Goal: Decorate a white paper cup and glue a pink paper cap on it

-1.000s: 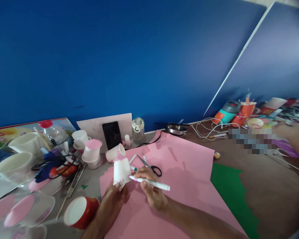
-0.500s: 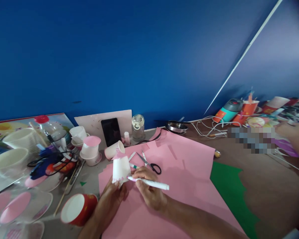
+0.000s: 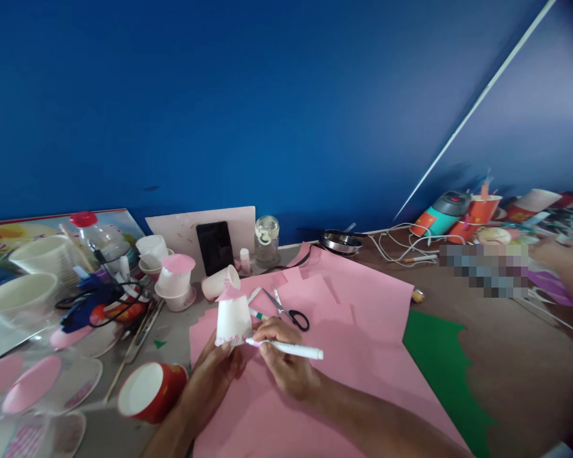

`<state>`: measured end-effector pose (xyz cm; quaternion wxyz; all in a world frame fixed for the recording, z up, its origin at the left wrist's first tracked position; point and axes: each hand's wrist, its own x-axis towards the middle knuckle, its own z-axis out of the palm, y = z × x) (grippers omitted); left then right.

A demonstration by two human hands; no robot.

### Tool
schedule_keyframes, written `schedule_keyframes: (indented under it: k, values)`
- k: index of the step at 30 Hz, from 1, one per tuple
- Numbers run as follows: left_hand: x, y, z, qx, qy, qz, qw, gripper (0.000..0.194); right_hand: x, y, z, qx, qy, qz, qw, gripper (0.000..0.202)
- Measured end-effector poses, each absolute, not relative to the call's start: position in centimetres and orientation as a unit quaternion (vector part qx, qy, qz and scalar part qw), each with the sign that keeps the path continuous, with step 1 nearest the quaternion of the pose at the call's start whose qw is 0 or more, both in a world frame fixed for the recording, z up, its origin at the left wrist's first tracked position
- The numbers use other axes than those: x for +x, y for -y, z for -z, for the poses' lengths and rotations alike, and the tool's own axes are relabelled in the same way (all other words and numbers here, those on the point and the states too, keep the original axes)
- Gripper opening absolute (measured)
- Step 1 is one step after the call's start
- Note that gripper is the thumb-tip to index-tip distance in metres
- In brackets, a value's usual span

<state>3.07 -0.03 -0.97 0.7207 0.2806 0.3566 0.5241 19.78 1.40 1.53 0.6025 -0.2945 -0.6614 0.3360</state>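
Note:
An upside-down white paper cup [image 3: 233, 318] with a pink paper cone on top is held near its rim by my left hand [image 3: 218, 367]. Pink zigzag marks run along the lower edge of the cup. My right hand [image 3: 286, 362] is closed around a white marker [image 3: 298, 350], its pink tip at or very near the cup's rim. Beneath both hands lies pink paper [image 3: 344, 381]. Black-handled scissors [image 3: 296, 318] rest on the paper just beyond my right hand. Behind the held cup another paper cup [image 3: 219, 283] lies on its side.
A red paper cup [image 3: 169, 391] lies tipped beside my left forearm. White cups, pink cones and brushes crowd the left. A phone [image 3: 214, 247], a glass jar [image 3: 267, 240] and a metal dish [image 3: 340, 242] stand by the wall. Green paper [image 3: 442, 362] lies right; another person's hand [image 3: 554, 254] is far right.
The cup has turned slightly in my left hand, and more pink zigzag shows along its rim. The marker stays at the rim. The whole view has shifted a little.

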Motion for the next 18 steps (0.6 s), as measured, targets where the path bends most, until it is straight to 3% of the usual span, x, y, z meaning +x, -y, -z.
schedule_keyframes:
  k: [18]
  values:
    - [3.08,0.11,0.99,0.307,-0.354,-0.522,0.712,0.019,19.69,-1.29,-1.41,-0.307,0.639,-0.355,0.609,0.018]
